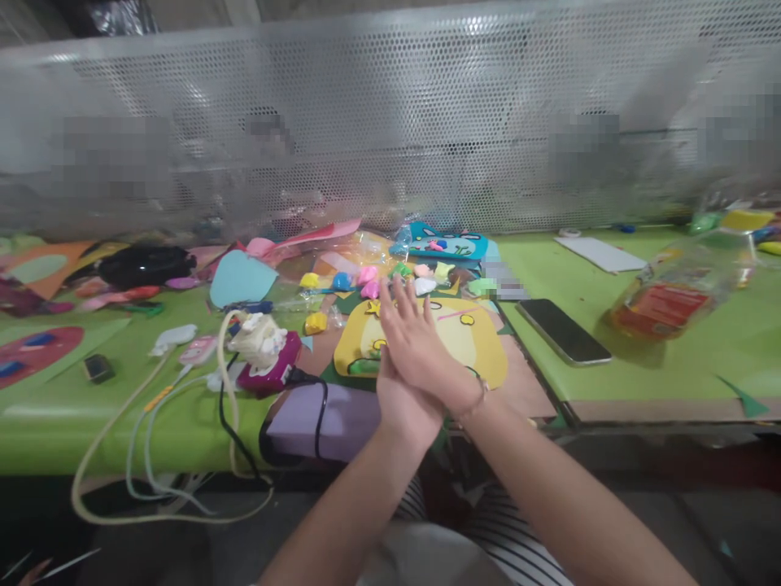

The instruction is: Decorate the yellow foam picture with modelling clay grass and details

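My two hands are pressed palm to palm in front of a yellow paper shape [491, 346] with small clay pieces on it. On top lies my right hand [415, 342], its fingers stretched forward. My left hand [406, 403] is beneath it, mostly covered, with its fingers hidden. Whether anything is between the palms cannot be seen. Just beyond the fingertips sit small lumps of coloured clay, among them a pink one [369, 289], a blue one [342, 282] and a white one [425, 285].
Left of my hands are a power adapter [259, 342] with cables and a purple case [347, 419]. A phone [565, 330] and a tilted bottle [671, 285] are on the right. Behind the table stands a perforated metal panel [378, 122].
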The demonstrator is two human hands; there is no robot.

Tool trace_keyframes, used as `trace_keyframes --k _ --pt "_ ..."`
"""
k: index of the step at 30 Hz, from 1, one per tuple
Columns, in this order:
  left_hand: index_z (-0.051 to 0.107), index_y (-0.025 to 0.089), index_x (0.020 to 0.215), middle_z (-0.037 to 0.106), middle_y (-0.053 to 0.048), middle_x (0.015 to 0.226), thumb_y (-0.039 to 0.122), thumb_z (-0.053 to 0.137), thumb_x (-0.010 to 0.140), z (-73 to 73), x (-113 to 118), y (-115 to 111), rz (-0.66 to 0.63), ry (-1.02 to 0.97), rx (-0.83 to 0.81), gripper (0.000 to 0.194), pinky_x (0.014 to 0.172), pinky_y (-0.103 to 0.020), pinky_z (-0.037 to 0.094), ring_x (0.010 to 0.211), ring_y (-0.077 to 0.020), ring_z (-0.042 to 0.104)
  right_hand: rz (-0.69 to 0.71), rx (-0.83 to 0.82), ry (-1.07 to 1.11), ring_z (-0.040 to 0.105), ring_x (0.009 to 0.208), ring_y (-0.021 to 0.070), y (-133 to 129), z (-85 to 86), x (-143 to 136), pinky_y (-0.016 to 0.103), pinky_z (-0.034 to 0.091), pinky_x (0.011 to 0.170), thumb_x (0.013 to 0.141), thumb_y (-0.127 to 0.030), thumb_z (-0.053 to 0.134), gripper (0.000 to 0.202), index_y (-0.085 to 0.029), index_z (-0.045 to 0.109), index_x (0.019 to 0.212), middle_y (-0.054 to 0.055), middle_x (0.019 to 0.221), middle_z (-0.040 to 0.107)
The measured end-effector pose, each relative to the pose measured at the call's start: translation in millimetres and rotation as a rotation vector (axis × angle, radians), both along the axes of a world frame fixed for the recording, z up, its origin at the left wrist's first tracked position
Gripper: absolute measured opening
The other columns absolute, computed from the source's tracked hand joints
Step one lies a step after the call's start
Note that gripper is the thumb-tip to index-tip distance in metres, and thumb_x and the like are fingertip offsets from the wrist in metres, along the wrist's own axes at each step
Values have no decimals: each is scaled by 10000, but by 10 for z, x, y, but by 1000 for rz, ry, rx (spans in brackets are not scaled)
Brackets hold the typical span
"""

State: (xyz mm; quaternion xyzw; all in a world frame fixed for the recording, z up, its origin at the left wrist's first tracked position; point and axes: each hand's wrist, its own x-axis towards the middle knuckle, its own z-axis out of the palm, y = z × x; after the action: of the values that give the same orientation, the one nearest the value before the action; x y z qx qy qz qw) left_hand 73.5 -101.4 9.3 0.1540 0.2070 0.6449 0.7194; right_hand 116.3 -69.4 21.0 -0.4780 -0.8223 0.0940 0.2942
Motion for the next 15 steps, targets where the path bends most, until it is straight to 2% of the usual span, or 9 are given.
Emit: trace_keyframes --k 2,4,6,7,9,11,12,13,15 --pt "394 286 1419 393 -34 1495 485 240 954 4 -6 23 -26 -42 -5 528 1119 -461 319 1368 -261 373 -3 18 -24 -68 1452 275 43 21 -7 601 56 1162 989 -304 120 567 -175 7 1529 46 1592 82" --pt "359 290 1435 378 -28 1503 432 194 969 5 -11 54 96 -68 4 514 1121 -437 319 1374 -237 365 20 41 -45 -74 1454 255 27 22 -36 560 51 1179 990 -314 116 568 -157 28 1529 53 1593 76" --pt "312 360 1443 344 47 1520 405 128 979 -2 -9 66 244 -83 28 501 1141 -356 291 1404 -164 304 45 -31 -43 -34 1459 238 -6 14 -66 537 97 1185 995 -382 89 562 -212 60 1530 21 1594 81" --pt "313 363 1441 347 56 1518 399 125 980 -8 -6 61 272 -91 32 499 1143 -339 287 1409 -150 291 38 -63 -48 -7 1461 240 -7 11 -71 536 112 1182 994 -395 79 563 -223 75 1530 19 1594 84" --pt "363 299 1429 382 6 1502 421 192 974 -23 -3 39 187 -111 17 501 1134 -371 307 1403 -190 310 35 -79 -57 -20 1459 259 34 15 -57 547 110 1174 997 -374 86 569 -182 42 1530 54 1595 36" --pt "411 264 1407 395 -28 1494 505 268 947 -32 -7 31 0 -144 -5 539 1117 -427 337 1391 -253 332 -5 -35 -73 -60 1452 293 91 19 -30 591 93 1156 993 -302 131 573 -131 5 1525 100 1593 16" --pt "421 258 1401 398 -34 1492 520 278 939 -32 -11 41 -37 -150 -6 550 1112 -444 342 1388 -268 335 -9 -16 -84 -72 1450 299 106 15 -22 597 82 1153 989 -282 156 581 -122 -5 1524 107 1592 14" --pt "423 273 1398 400 -20 1491 505 275 943 -31 -12 60 -21 -149 1 532 1118 -438 336 1392 -257 330 2 3 -94 -73 1451 294 109 3 -19 589 68 1157 987 -277 169 584 -127 -3 1524 100 1594 21" --pt "415 330 1393 410 32 1483 451 218 961 -26 -2 106 176 -137 47 490 1131 -380 323 1403 -191 308 30 -5 -86 -43 1461 250 93 -35 -25 550 95 1171 996 -307 136 559 -192 7 1528 48 1598 55"
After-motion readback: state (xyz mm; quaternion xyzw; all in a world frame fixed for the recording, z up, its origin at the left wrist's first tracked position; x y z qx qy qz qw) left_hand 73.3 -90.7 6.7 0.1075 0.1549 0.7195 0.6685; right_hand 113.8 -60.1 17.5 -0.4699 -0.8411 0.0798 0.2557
